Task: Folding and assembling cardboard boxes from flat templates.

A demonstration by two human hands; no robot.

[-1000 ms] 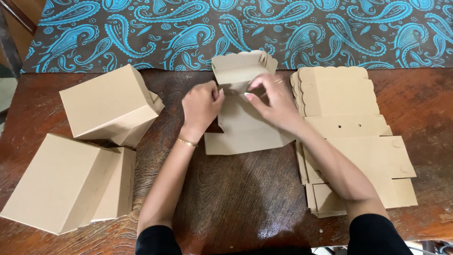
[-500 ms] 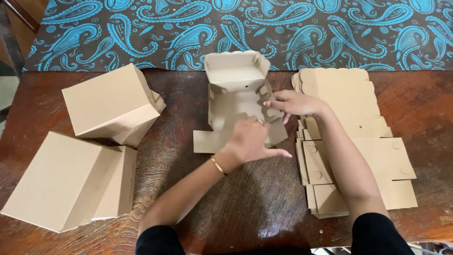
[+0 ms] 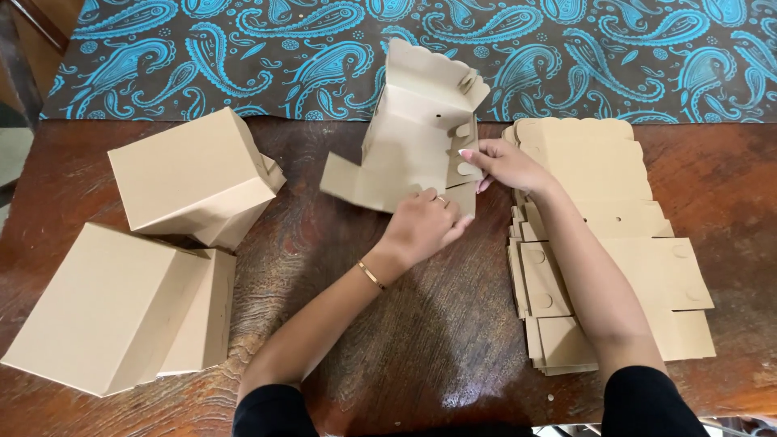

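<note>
A tan cardboard box blank [image 3: 413,133] is half folded and lifted off the wooden table [image 3: 421,324], its scalloped lid standing up at the back. My left hand [image 3: 422,225] grips its front panel from below. My right hand [image 3: 503,164] pinches the right side flap, where round tabs show. A left flap sticks out flat toward the left.
A stack of flat box blanks [image 3: 615,243] lies to the right of my arms. Two finished closed boxes sit at the left, one far [image 3: 193,176], one near [image 3: 121,311]. A brown cloth with blue paisley [image 3: 243,48] lies beyond the table's far edge.
The blank has been raised and folded further, its back wall and lid now upright. My left hand moved from the middle panel to the front edge; my right hand stays at the right flap.
</note>
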